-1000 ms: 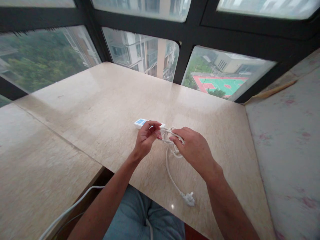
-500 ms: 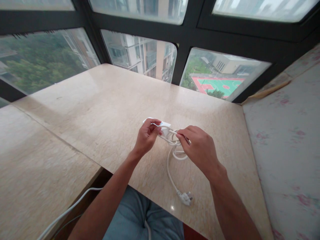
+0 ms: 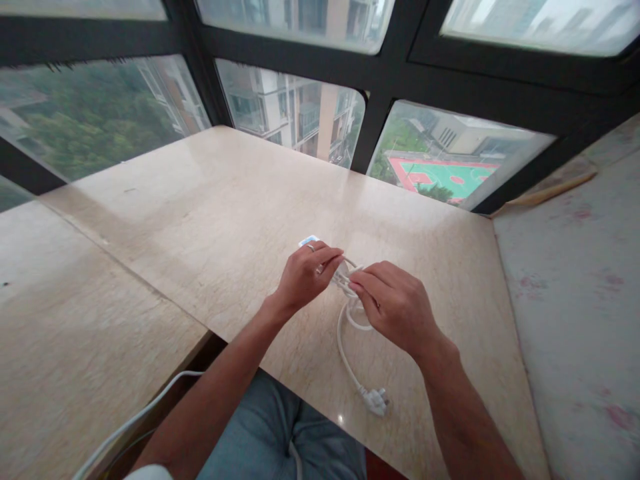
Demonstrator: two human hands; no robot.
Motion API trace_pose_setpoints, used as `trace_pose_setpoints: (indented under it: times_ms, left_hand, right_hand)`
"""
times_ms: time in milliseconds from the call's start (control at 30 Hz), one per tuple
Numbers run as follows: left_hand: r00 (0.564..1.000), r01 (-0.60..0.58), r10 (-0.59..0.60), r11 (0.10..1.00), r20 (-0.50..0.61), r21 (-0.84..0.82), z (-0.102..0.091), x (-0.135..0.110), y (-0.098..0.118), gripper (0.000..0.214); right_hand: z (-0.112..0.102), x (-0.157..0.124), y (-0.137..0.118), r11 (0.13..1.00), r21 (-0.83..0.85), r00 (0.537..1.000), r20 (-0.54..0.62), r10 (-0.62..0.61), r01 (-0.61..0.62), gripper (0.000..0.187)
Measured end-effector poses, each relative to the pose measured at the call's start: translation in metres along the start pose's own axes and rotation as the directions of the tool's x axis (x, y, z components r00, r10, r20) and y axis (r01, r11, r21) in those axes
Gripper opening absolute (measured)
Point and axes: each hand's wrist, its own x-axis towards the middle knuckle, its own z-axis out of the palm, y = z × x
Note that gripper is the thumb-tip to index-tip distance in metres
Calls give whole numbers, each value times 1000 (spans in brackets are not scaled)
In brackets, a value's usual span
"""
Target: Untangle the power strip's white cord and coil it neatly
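A white power strip (image 3: 311, 241) with a blue label sits on the beige marble sill (image 3: 225, 220), mostly hidden under my left hand (image 3: 306, 279), whose fingers are closed around it. My right hand (image 3: 395, 303) pinches the coiled white cord (image 3: 345, 280) just beside the strip. The rest of the cord (image 3: 344, 350) trails toward me and ends in a white plug (image 3: 376, 401) lying on the sill near its front edge.
Dark-framed windows (image 3: 370, 113) run along the far side of the sill. A pale floral cushion (image 3: 580, 280) lies to the right. A second white cable (image 3: 135, 420) hangs below the sill's front edge at lower left, next to my jeans (image 3: 280, 433).
My left hand has covered more of the power strip and turned it; my right hand has drawn in closer to the left, gathering the cord loops tighter. The plug stayed about where it was.
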Motion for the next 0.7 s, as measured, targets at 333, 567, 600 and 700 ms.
trace_pose_setpoints:
  times_ms: [333,567,600,700]
  left_hand:
    - [995,84,-85,996,-57,-20,0,0,-3,16]
    - [975,213,-219,965,-26,-156,1,-4,2,14]
    - [970,241,-245,952,5,-187,0,-4,3,14]
    - [946,324,-303,903,117,-283,-3,-4,4,18]
  right_hand:
    - [6,-4,6,997,28,991,-112,76,-73,20]
    - [16,-4,15,925,259,917,-216,335,-276,17]
    - [17,-3,16,914,283,909,-219,355,-289,17]
    - [16,-3,19,889,327,887,-226,403,-321,15]
